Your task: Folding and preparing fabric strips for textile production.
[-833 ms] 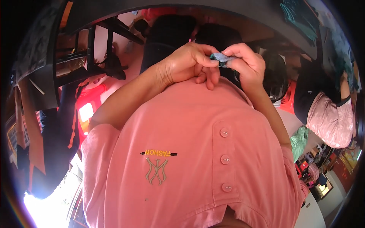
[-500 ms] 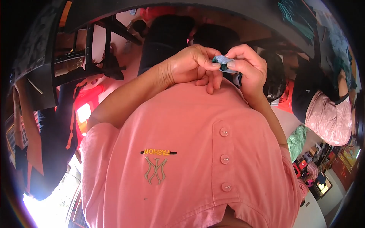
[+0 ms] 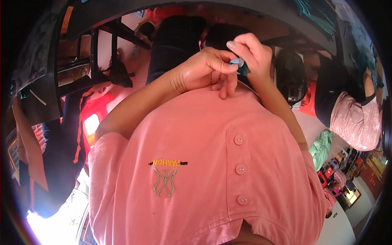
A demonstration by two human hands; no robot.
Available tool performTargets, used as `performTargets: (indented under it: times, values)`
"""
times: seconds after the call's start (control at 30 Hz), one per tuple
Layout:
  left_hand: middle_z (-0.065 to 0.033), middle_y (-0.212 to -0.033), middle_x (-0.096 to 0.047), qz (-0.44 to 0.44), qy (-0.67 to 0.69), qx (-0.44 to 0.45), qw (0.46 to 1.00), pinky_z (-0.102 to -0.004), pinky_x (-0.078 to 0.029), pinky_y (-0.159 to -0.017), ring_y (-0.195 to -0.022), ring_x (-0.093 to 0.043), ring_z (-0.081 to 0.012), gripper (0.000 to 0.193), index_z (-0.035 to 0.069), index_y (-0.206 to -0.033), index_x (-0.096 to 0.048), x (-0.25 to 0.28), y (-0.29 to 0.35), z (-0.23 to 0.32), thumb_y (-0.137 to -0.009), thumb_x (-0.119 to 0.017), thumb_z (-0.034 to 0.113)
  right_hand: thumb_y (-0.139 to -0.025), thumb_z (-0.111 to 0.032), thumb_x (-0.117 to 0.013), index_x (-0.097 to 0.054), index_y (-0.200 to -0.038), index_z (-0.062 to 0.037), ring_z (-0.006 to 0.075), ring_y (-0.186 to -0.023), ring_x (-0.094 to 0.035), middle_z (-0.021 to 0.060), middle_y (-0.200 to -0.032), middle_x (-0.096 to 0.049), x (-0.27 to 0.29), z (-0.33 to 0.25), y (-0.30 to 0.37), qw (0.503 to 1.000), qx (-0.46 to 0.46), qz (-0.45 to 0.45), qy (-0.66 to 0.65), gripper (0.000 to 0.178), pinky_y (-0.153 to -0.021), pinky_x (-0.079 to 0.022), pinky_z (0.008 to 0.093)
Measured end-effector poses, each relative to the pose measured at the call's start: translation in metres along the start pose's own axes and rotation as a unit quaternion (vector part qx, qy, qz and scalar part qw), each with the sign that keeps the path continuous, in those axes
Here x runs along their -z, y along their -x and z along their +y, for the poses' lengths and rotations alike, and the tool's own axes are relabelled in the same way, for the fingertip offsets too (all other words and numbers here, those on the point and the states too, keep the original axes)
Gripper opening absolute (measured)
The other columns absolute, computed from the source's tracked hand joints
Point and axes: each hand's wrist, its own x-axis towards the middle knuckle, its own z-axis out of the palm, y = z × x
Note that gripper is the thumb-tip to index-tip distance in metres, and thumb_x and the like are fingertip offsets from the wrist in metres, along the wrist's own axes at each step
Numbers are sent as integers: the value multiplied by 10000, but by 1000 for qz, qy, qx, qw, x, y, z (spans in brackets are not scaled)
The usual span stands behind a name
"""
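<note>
My left hand [image 3: 210,69] pinches a small folded piece of blue and dark teal cloth [image 3: 240,64] between thumb and forefinger, in front of my belly. Its other fingers curl loosely below. Just right of the cloth, my right hand [image 3: 256,57] is raised with thumb and forefinger closed together above the piece. Whatever lies between those fingertips is too small to make out. The lower part of the right hand is close against the cloth; whether it touches cannot be told.
A dark table edge [image 3: 163,8] curves across the far side, with teal cloth [image 3: 312,16] on it at right. Black stool legs [image 3: 96,53] stand at left. A person in a pink patterned top [image 3: 354,120] works at right. A black fan-like object [image 3: 293,77] stands nearby.
My right hand has moved up and slightly left, its thumb and forefinger coming off the cloth. The left hand keeps its pinch, and the cloth has turned more upright.
</note>
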Motion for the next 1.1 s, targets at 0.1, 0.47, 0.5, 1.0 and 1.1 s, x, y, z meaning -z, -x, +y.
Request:
performTargets:
  times: [0.1,0.47,0.5,1.0,1.1]
  values:
    - [-220,-672,-649,28,7,-2,1000,-260,-413,-438,-478,-616,-250,298,-26,-956,-553,-4,-1,4,-944,-595,269,-857,-136,-688,-618,-817,-17,94,-564,-551,47,-641,-600,-3,20,-12,1000,-21,-12,-12,145,-529,-440,250]
    - [-202,-564,-582,-35,23,-25,999,-310,-447,-394,-404,-535,-233,327,-26,-905,-533,-3,4,13,-954,-564,295,-814,-181,-726,-642,-828,-33,53,-548,-481,-8,-610,-552,-38,16,-52,944,-168,-161,-232,171,-492,-361,228]
    - [-202,-564,-582,-34,21,-25,999,-310,-447,-394,-404,-535,-233,327,-26,-905,-533,-2,5,14,-954,-564,295,-814,-184,-729,-645,-831,-34,49,-541,-464,-16,-603,-541,-39,15,-54,920,-204,-179,-283,172,-487,-347,225]
    - [-243,-640,-642,19,-3,29,999,-254,-368,-370,-400,-561,-208,374,20,-672,-515,-27,5,25,-835,-714,291,-801,-146,-750,-645,-812,-29,32,-563,-451,-34,-631,-546,-32,-6,-45,916,-208,-78,-335,158,-509,-355,208]
    - [-273,-651,-639,28,-89,51,994,-263,-390,-379,-399,-570,-225,383,15,-694,-488,-38,7,39,-835,-716,288,-864,-114,-694,-628,-878,-26,30,-594,-489,-29,-676,-569,-25,-9,-44,961,-93,-87,-246,110,-530,-383,194]
